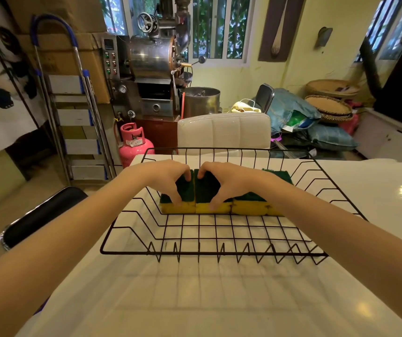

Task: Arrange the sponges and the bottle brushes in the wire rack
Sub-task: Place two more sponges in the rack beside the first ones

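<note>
A: Sponges (219, 198) sit in the wire rack (209, 251). Left hand (161, 178) and right hand (229, 181) each pinch one.
B: Press edges flush; no brushes visible.

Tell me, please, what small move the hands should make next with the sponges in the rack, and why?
Probably release both sponges: the left hand and right hand each pinch one, and the row already sits flush along the far side of the wire rack. No bottle brushes are in view yet.
</note>
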Demonstrator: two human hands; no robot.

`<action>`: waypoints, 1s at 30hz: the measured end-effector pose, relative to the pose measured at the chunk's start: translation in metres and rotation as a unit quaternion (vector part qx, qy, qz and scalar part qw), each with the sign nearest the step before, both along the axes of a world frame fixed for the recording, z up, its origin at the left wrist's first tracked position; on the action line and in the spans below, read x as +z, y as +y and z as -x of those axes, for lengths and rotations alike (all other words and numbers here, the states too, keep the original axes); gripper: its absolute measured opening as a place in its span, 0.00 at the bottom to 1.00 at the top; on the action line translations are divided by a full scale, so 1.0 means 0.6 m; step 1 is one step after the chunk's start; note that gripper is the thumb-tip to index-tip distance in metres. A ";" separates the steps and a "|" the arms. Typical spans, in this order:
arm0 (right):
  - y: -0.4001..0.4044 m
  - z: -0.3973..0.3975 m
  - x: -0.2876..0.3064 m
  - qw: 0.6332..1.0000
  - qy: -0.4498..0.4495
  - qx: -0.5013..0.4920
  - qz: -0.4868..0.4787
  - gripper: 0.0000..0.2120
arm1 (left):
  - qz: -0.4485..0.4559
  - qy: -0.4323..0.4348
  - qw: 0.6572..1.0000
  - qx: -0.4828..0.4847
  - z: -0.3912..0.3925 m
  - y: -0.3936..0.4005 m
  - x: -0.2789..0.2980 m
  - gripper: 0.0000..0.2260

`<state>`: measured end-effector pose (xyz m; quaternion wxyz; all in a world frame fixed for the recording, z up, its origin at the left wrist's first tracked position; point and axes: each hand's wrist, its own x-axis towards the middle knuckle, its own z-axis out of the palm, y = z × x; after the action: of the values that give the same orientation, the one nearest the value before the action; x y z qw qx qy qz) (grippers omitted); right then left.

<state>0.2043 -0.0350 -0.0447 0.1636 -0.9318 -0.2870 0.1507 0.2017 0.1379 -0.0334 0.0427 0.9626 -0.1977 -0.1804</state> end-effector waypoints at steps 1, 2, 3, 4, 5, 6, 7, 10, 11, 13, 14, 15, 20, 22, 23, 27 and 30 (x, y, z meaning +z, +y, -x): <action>0.000 0.001 -0.001 1.000 0.000 -0.001 -0.002 0.33 | 0.003 -0.001 1.000 0.002 0.002 0.000 -0.002 0.27; 0.000 0.001 -0.002 1.000 0.000 -0.004 -0.004 0.33 | 0.007 -0.004 1.000 0.005 0.004 0.000 -0.005 0.27; 0.000 0.003 -0.002 1.000 0.000 -0.006 -0.008 0.33 | 0.012 -0.007 1.000 0.006 0.006 -0.001 -0.008 0.27; 0.000 0.005 -0.004 1.000 0.000 -0.010 -0.011 0.33 | 0.016 -0.011 1.000 0.006 0.008 -0.001 -0.010 0.26; -0.001 0.007 -0.005 1.000 0.001 -0.014 -0.015 0.33 | 0.019 -0.015 1.000 0.006 0.011 -0.001 -0.012 0.26; -0.002 0.009 -0.006 1.000 0.001 -0.017 -0.019 0.33 | 0.021 -0.018 1.000 0.006 0.013 -0.002 -0.013 0.25; -0.003 0.011 -0.007 0.999 -0.001 -0.021 -0.024 0.33 | 0.021 -0.021 1.000 0.006 0.015 -0.004 -0.013 0.25; -0.002 0.017 -0.007 0.999 -0.030 -0.018 -0.011 0.32 | 0.007 -0.044 0.999 0.004 0.021 -0.011 -0.014 0.24; 0.001 0.020 -0.007 0.998 -0.058 -0.014 0.018 0.32 | -0.003 -0.056 0.998 0.002 0.024 -0.013 -0.015 0.24; 0.007 0.031 -0.009 0.989 -0.119 -0.007 0.084 0.32 | -0.028 -0.089 0.996 0.001 0.031 -0.018 -0.018 0.23; 0.009 0.039 -0.011 0.985 -0.137 -0.009 0.100 0.32 | -0.041 -0.107 0.993 0.005 0.035 -0.019 -0.020 0.23; 0.010 0.047 -0.012 0.984 -0.144 -0.013 0.105 0.32 | -0.049 -0.121 0.991 0.010 0.039 -0.019 -0.022 0.23; 0.008 0.079 0.000 0.996 -0.074 -0.053 0.021 0.35 | 0.001 -0.108 0.993 0.038 0.068 -0.019 -0.026 0.23; 0.008 0.101 0.017 0.996 -0.022 -0.069 -0.057 0.36 | 0.033 -0.081 0.995 0.047 0.088 -0.018 -0.017 0.25; 0.007 0.116 0.027 0.994 -0.010 -0.072 -0.086 0.36 | 0.050 -0.070 0.995 0.048 0.100 -0.018 -0.010 0.26; -0.001 0.190 0.063 0.982 -0.012 -0.054 -0.181 0.38 | 0.160 -0.037 0.986 0.040 0.174 -0.016 0.032 0.29; -0.001 0.249 0.065 0.964 0.007 -0.051 -0.262 0.39 | 0.221 -0.059 0.972 0.048 0.244 -0.015 0.056 0.30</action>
<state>0.0547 -0.0356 -0.0059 0.4117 -0.8686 -0.2671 0.0679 0.0550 0.1290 0.0003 0.2513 0.9467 -0.1881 -0.0725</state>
